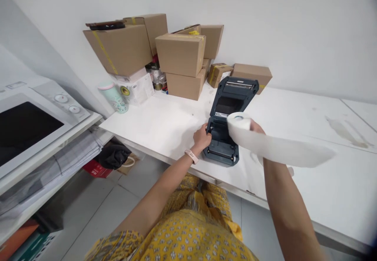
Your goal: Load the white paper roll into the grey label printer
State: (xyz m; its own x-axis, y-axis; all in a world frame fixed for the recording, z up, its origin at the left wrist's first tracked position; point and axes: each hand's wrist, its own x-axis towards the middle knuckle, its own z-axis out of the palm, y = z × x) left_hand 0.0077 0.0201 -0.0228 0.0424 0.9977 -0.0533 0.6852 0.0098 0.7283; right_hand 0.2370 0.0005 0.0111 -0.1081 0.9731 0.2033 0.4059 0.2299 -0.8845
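- Our left hand clamps its fingers on the printer; slackening could shift it.
- Our right hand clamps the roll at the printer's right edge; its loose strip could snag.

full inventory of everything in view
table: one, white, centre to right
label printer: one, dark grey, open on table
paper roll: one, white, above printer
cardboard boxes: at least seven, brown, table's back
avocado box: one, white, table's left
tumbler: one, mint green, beside avocado box
containers: several, mixed, among boxes
microwave: one, white, far left
papers: one stack, white, below microwave
bundle: one, black, lower left
package: one, red, beside bundle
unclear items: several, mixed, bottom left
floral outfit: one, yellow, on person
wristband: one, pink, left wrist
left hand: one, bare, touching printer
right hand: one, bare, holding roll
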